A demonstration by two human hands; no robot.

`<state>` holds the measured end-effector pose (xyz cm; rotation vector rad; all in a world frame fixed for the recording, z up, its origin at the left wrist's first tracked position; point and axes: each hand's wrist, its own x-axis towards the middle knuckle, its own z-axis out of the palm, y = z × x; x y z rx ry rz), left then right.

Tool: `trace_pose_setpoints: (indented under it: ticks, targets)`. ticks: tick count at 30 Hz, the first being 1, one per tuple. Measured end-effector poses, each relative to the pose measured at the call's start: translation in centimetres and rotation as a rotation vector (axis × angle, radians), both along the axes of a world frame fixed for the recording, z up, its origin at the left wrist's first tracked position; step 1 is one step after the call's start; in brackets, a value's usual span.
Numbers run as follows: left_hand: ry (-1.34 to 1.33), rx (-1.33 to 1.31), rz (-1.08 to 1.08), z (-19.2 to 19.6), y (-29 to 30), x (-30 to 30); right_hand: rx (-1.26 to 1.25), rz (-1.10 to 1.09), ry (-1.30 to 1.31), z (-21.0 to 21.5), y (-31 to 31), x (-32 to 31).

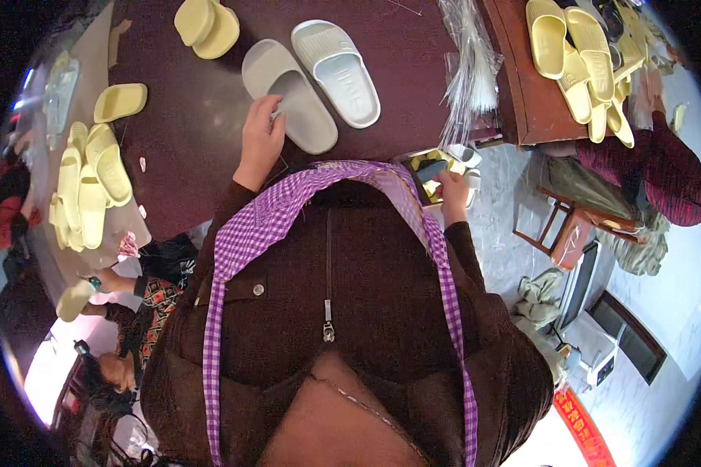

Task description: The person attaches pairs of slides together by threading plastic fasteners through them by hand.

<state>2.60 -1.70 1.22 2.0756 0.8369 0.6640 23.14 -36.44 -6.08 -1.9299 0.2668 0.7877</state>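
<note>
A grey slide sandal [315, 128] and a paler, nearly white slide sandal [357, 93] lie side by side on the dark maroon table [191, 148]. At the grey sandal's left edge is my left hand [262, 138], fingers apart, the tips over its footbed just below the strap. Low on the right, beside the table edge, my right hand [452, 189] is closed on a dark blue-grey flat piece [431, 170], whose kind I cannot make out. That piece sits over an open box [422, 196] with yellow things inside.
Yellow slides [92, 187] are heaped at the left; more yellow slides [588, 54] pile up at the far right. A bundle of clear plastic strips [475, 74] lies at the table's right side. Another person [144, 311] works at the left, holding a pale slide [75, 300].
</note>
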Motion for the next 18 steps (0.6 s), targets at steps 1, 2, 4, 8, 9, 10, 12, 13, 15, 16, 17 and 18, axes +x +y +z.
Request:
trace_pose_setpoints:
  ticks: [1, 2, 4, 8, 9, 10, 12, 13, 15, 16, 17, 18]
  targets:
    - [0.0, 0.004, -0.001, 0.2, -0.1, 0.2, 0.004, -0.001, 0.0, 0.1, 0.1, -0.5]
    - [-0.011, -0.015, -0.025, 0.4, -0.2, 0.4, 0.049, 0.025, 0.065, 0.7, 0.6, -0.9]
    - [-0.037, -0.05, -0.072, 0.8, -0.5, 1.0, 0.14, 0.079, 0.192, 2.2, 1.6, -1.5]
    - [-0.097, -0.197, -0.296, 2.0, -1.8, 2.6, 0.435, 0.123, 0.369, 8.1, 6.1, -3.1]
    - [-0.117, -0.109, -0.39, 2.4, -2.4, 3.6, 0.535, 0.123, 0.444, 9.4, 7.0, -3.2]
    - [-0.134, -0.019, -0.479, 3.0, -3.0, 4.6, 0.633, 0.126, 0.524, 10.4, 7.8, -3.4]
    - [-0.197, 0.161, -0.623, 4.1, -4.1, 7.1, 0.726, 0.152, 0.603, 11.6, 9.2, -3.6]
    - [-0.203, 0.169, -0.603, 4.4, -4.6, 8.3, 0.736, 0.159, 0.613, 12.0, 9.9, -3.6]
    - [-0.229, 0.296, -0.814, 4.9, -5.1, 10.4, 0.753, 0.169, 0.632, 12.5, 11.0, -3.4]
    - [-0.233, 0.303, -0.797, 4.6, -5.1, 11.1, 0.749, 0.187, 0.631, 12.6, 11.2, -3.1]
    - [-0.262, 0.295, -0.862, 4.1, -5.0, 12.0, 0.786, 0.196, 0.671, 12.5, 11.4, -2.8]
    - [-0.29, 0.285, -0.929, 3.5, -4.9, 12.6, 0.821, 0.204, 0.714, 12.4, 11.5, -2.6]
